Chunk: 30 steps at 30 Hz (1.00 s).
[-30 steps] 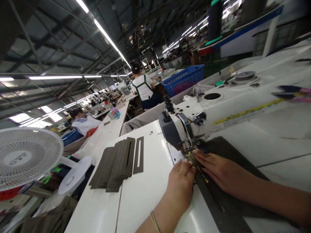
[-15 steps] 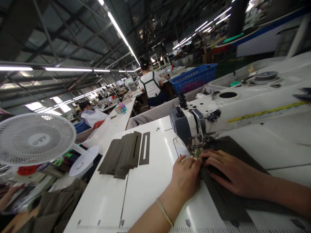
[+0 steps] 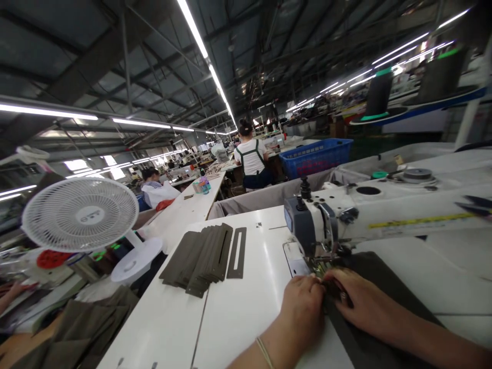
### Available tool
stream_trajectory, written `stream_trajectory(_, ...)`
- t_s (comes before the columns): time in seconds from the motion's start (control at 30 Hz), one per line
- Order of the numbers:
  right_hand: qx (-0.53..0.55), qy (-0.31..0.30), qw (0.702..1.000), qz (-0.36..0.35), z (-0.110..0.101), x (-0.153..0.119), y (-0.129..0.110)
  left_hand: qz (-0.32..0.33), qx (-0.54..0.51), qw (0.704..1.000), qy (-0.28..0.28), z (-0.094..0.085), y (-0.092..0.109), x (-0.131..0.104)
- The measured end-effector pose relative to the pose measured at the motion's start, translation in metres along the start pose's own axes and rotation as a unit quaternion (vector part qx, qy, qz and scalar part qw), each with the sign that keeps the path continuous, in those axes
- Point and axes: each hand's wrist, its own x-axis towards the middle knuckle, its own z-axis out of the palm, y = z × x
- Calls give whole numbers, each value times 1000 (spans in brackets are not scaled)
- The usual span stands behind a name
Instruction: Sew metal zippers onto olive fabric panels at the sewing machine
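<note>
Dark olive fabric (image 3: 384, 287) lies on the white sewing table (image 3: 246, 328), its near edge under the head of a sewing machine (image 3: 307, 220). My left hand (image 3: 305, 307), with a band at the wrist, is closed at the fabric's edge just in front of the needle area. Beside it, my right hand (image 3: 357, 300) pinches the same fabric with curled fingers. The fingertips of both hands nearly meet. Left of the machine rest a fanned stack of olive pieces (image 3: 200, 256) and a single piece with a long slot (image 3: 237, 253).
A white fan (image 3: 88, 215) stands at the left, above more olive cloth (image 3: 84, 323). Scissors (image 3: 476, 205) and a yellow tape (image 3: 418, 221) are on the machine arm. Farther back are a blue basket (image 3: 317, 158) and a seated person (image 3: 251, 156).
The view has shifted, so the scene sits lower and farther right. My right hand's fingers have gone from spread out over the fabric to curled in a pinch.
</note>
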Motion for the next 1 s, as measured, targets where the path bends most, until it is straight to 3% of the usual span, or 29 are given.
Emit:
stream_trajectory(0.07,-53,56,996,-52,-1,-8,3,16,9,1000,-1,-3,1,0)
stream_trajectory(0.17,-139,149,963,-179,1,-22,8,53,31,998,-9,-7,4,0)
stream_trajectory(0.27,-206,174,934,-233,3,-29,8,73,58,995,-26,-9,7,0)
stream_trajectory(0.4,-242,151,929,-236,-3,-28,3,62,69,995,-47,-11,9,3)
stream_trajectory(0.77,-237,114,941,-211,-9,-15,4,58,20,998,-29,-16,1,17)
stream_trajectory(1.0,-189,138,948,-215,-25,-14,1,60,33,997,-24,-19,3,16)
